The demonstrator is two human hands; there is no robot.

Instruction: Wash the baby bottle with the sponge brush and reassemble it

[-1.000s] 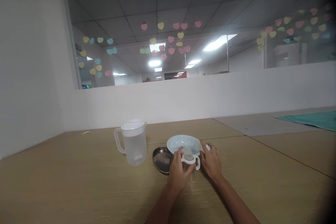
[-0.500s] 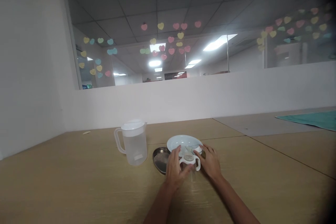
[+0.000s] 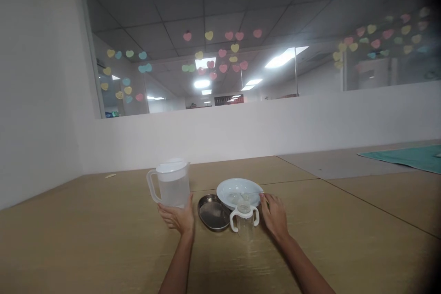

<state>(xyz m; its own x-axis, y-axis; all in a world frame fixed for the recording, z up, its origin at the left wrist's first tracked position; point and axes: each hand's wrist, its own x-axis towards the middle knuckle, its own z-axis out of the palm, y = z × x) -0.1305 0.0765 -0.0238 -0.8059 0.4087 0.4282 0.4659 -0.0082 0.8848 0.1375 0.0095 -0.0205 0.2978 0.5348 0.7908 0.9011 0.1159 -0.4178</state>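
Note:
My left hand [image 3: 177,217] is at the base of a translucent plastic pitcher [image 3: 174,188], thumb up its right side and fingers at its left below the handle. My right hand [image 3: 274,215] is closed with its fingertips at the right rim of a pale blue-white bowl [image 3: 225,188]. A thin line runs from those fingertips across the bowl; I cannot make out what it is. Small clear pieces lie in the bowl. In front of it stands a clear baby bottle [image 3: 245,227] with two white handles and an open top, between my hands and touched by neither.
A dark metal kidney-shaped tray [image 3: 214,213] lies between pitcher and bottle. A teal cloth [image 3: 409,157] is spread at the far right of the wooden table [image 3: 113,239]. A small pale piece [image 3: 110,176] sits at the back left. A white wall with a window rises behind.
My left hand has let go of the baby bottle and moved left to the pitcher. The bottle now stands by itself. My right hand stays near the bowl's right rim.

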